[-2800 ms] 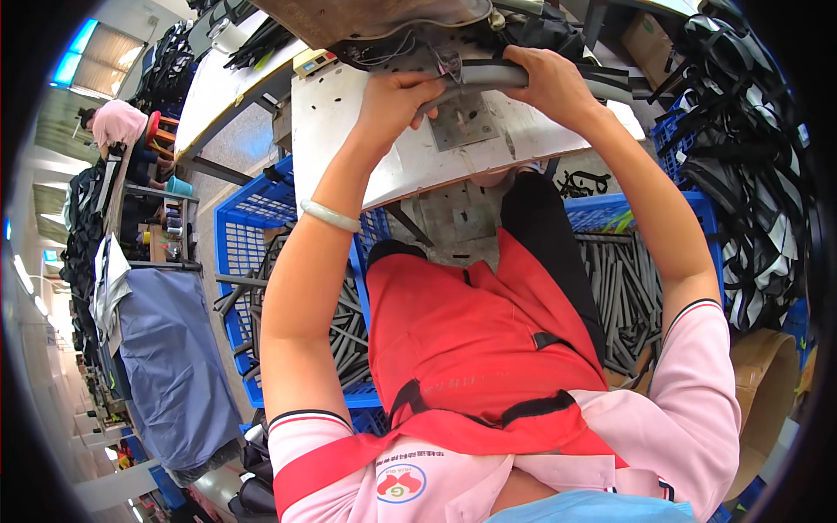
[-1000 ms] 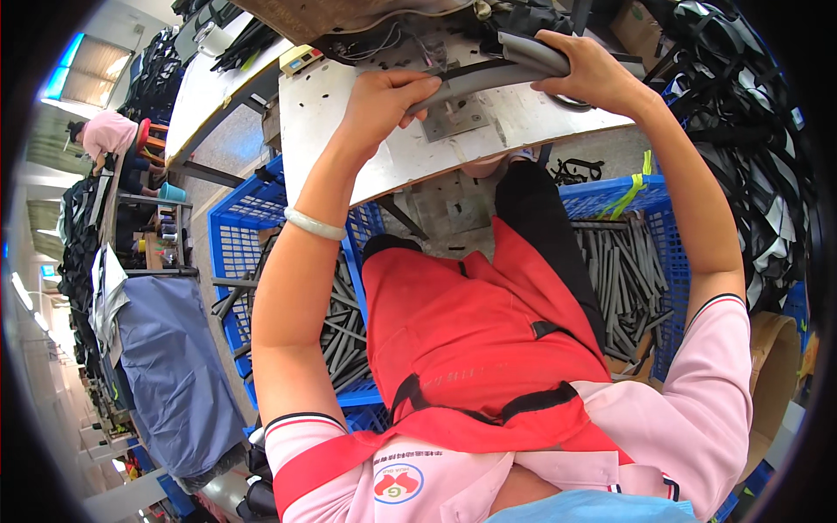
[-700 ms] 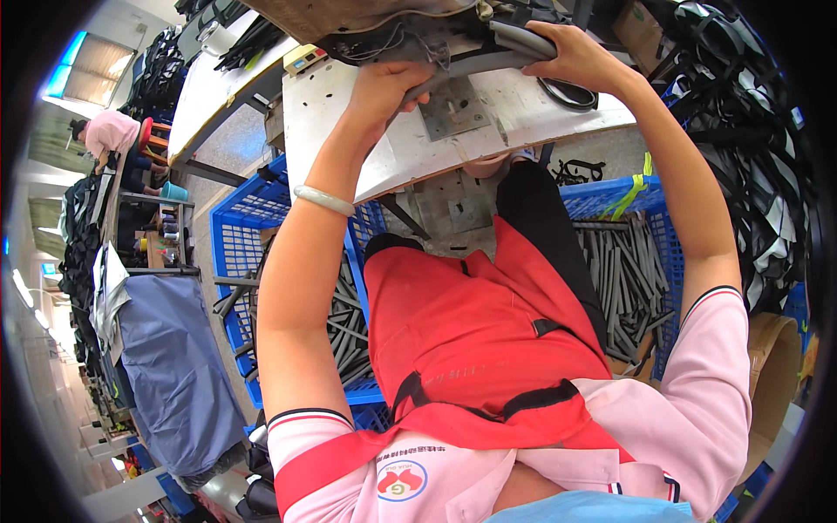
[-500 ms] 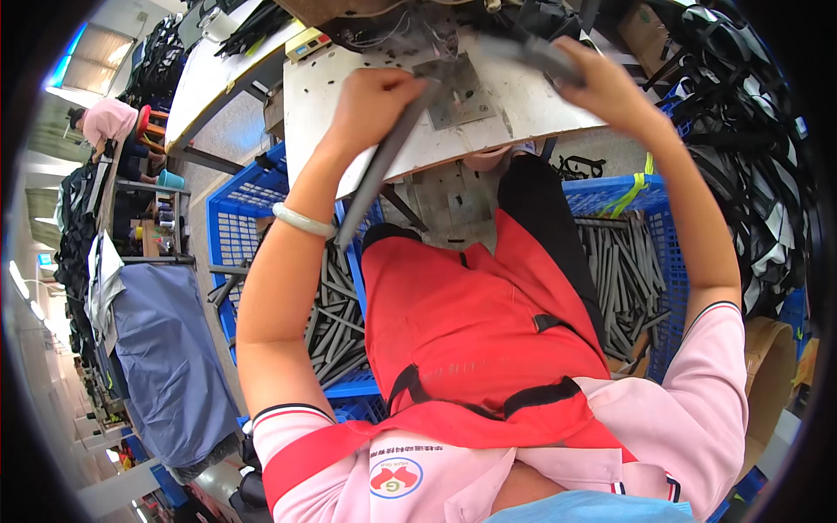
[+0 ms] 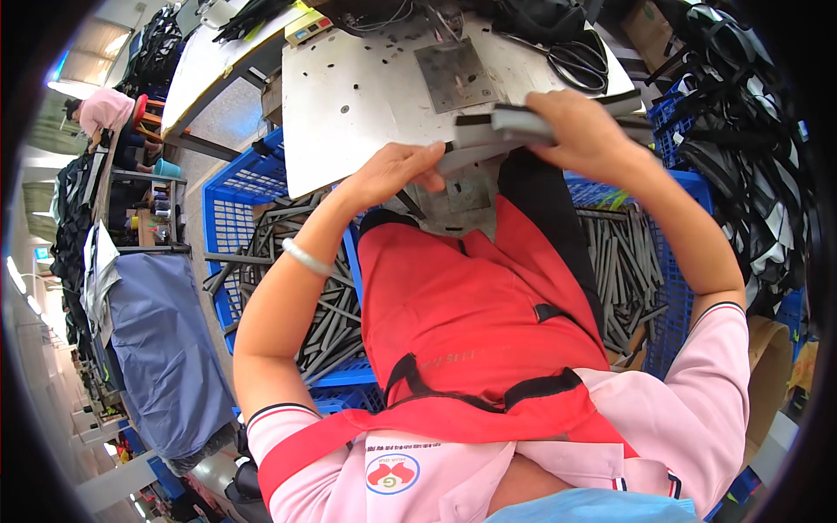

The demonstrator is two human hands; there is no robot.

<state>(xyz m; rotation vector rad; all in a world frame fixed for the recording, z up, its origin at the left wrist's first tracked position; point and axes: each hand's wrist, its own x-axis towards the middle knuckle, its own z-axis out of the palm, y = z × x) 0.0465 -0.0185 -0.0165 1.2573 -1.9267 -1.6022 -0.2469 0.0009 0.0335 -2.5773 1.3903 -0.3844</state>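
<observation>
Both hands have come back from the far part of the tabletop (image 5: 366, 96) toward its near edge since the earlier views, where they reached up around the grey metal plate (image 5: 455, 74) with the strip stretched between them; half a second ago the left hand held a long grey strip slanting down toward the crate, and that strip is no longer in it. Now the right hand (image 5: 586, 131) is raised over the near right corner of the tabletop, wrist bent, fingers curled and pressed around a bundle of grey strips (image 5: 514, 129) that lies roughly level and juts out to the left of the fist. The left hand (image 5: 397, 173) sits lower and nearer the body, just off the tabletop's front edge, palm turned down, fingers loosely together with their tips touching the left end of that bundle; whether it is pinching the strips or only resting against them cannot be told. A pale bracelet (image 5: 307, 258) rings the left forearm, which angles up from the lower left, while the right forearm comes in steeply from the pink sleeve at the lower right. Black scissors (image 5: 575, 59) lie on the tabletop just beyond the right hand. Below the arms, blue crates (image 5: 228, 209) on either side of the red apron (image 5: 471, 305) hold heaps of similar grey strips.
</observation>
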